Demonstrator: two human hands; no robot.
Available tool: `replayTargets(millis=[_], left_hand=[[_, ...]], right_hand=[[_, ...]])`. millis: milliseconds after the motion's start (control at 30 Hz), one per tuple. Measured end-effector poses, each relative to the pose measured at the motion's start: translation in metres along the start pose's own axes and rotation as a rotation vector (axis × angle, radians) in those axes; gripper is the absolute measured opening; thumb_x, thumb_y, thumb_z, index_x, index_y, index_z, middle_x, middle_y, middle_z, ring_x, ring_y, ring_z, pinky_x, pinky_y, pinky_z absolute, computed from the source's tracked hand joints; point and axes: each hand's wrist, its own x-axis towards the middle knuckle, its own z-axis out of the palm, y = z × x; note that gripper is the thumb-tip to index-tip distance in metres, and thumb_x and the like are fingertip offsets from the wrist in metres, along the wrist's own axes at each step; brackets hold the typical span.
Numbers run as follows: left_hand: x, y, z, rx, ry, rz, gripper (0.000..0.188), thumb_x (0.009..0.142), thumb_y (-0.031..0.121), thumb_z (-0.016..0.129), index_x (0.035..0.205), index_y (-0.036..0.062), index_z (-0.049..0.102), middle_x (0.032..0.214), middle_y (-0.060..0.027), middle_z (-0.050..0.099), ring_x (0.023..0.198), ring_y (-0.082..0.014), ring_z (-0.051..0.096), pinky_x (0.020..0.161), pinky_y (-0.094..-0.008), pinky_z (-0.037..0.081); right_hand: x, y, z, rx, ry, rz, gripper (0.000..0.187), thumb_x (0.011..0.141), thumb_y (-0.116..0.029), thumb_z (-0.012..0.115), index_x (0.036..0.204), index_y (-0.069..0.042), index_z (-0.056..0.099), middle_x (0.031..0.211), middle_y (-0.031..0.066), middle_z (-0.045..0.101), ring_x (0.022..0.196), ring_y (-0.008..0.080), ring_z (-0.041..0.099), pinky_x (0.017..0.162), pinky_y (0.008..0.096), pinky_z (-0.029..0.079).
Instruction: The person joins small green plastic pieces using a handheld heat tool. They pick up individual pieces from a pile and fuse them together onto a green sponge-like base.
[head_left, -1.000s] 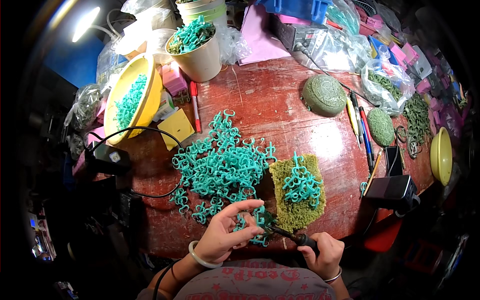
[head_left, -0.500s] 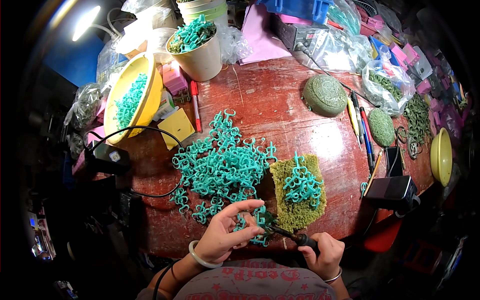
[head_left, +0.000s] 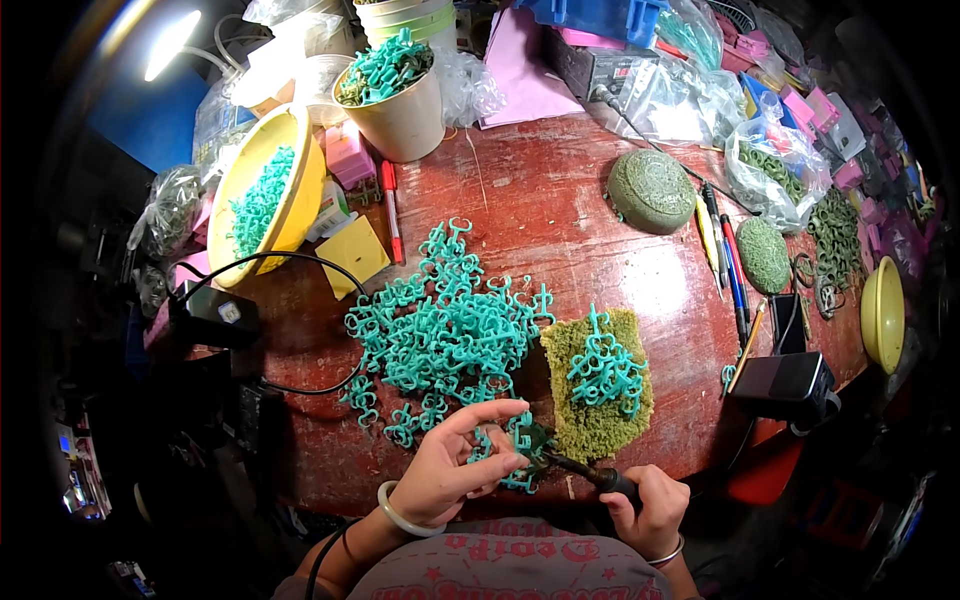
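Gripping the black handle (head_left: 616, 484) of a tool shaped like a soldering iron (head_left: 578, 469), the right hand (head_left: 655, 505) was closed, fingers wrapped and thumb laid along it. The slim dark shaft pointed left toward the left hand (head_left: 455, 468). That hand was partly open: forefinger and thumb stood apart in a C shape, the remaining fingers curled behind. Teal hooked pieces (head_left: 520, 432) lay between and just beyond its fingertips; overlap prevented telling whether one was pinched. A dark green patch (head_left: 541, 442) showed near the tool's tip; its form was unclear. A smooth, pale bangle (head_left: 405, 513) ringed the left wrist.

The main pile of teal castings (head_left: 430, 335) lay on the tabletop (head_left: 540, 215) beyond the left hand: slender, glossy, branched and curled, loosely tangled. A smaller teal cluster (head_left: 605, 377) rested on an olive pad (head_left: 578, 435), roughly rectangular, with a coarse, crumbly, sponge-like surface. The tabletop was red, scuffed and streaked. Further left, a tilted yellow plastic bowl (head_left: 303, 213) contained more teal pieces. At far right centre lay a domed green block (head_left: 650, 192) with a speckled, rounded top.
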Motion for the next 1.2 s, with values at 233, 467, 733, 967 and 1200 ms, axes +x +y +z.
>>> replayTargets(millis=[233,467,733,967,1200], left_hand=[[-0.001,-0.002,0.001,0.051,-0.014,0.05,0.061,0.084,-0.008,0.071,0.139,0.003,0.048,0.087,-0.0009,0.057,0.064,-0.0045,0.05,0.053,-0.0199,0.039],[0.001,-0.006,0.0,0.128,-0.02,0.107,0.057,0.082,-0.007,0.073,0.134,0.0006,0.053,0.099,-0.0009,0.057,0.082,-0.0059,0.055,0.071,-0.0204,0.048],[-0.001,-0.006,0.001,0.15,-0.039,0.093,0.054,0.083,-0.003,0.074,0.133,0.004,0.056,0.093,0.0033,0.049,0.087,-0.005,0.047,0.079,-0.0207,0.044],[0.001,-0.007,0.001,0.212,-0.046,0.13,0.051,0.083,-0.003,0.074,0.131,0.0042,0.058,0.094,0.0032,0.049,0.089,-0.0048,0.046,0.079,-0.0204,0.043],[-0.001,-0.007,0.001,0.192,-0.041,0.104,0.045,0.083,-0.003,0.074,0.126,0.0038,0.06,0.094,0.0035,0.05,0.089,-0.0048,0.046,0.079,-0.0208,0.043]], right_hand=[[0.001,0.002,-0.017,-0.053,0.046,0.076,0.038,0.083,-0.034,0.077,0.079,-0.002,0.059,0.064,0.0105,0.054,0.052,0.0299,0.056,0.046,0.0365,0.042],[0.001,0.004,-0.02,-0.211,0.017,0.09,0.036,0.083,-0.032,0.078,0.08,-0.001,0.058,0.064,0.0114,0.053,0.053,0.0309,0.056,0.046,0.0375,0.041],[0.002,0.005,-0.018,-0.225,0.037,0.06,0.036,0.083,-0.032,0.078,0.081,-0.002,0.058,0.065,0.0107,0.053,0.053,0.0301,0.056,0.047,0.0369,0.041],[0.003,0.007,-0.015,-0.216,0.046,0.048,0.036,0.083,-0.032,0.078,0.081,-0.002,0.058,0.064,0.0099,0.052,0.052,0.0286,0.055,0.046,0.0367,0.04],[0.001,0.006,-0.016,-0.212,0.053,0.035,0.037,0.084,-0.033,0.077,0.082,-0.002,0.058,0.064,0.0096,0.051,0.052,0.0285,0.055,0.045,0.0365,0.039]])
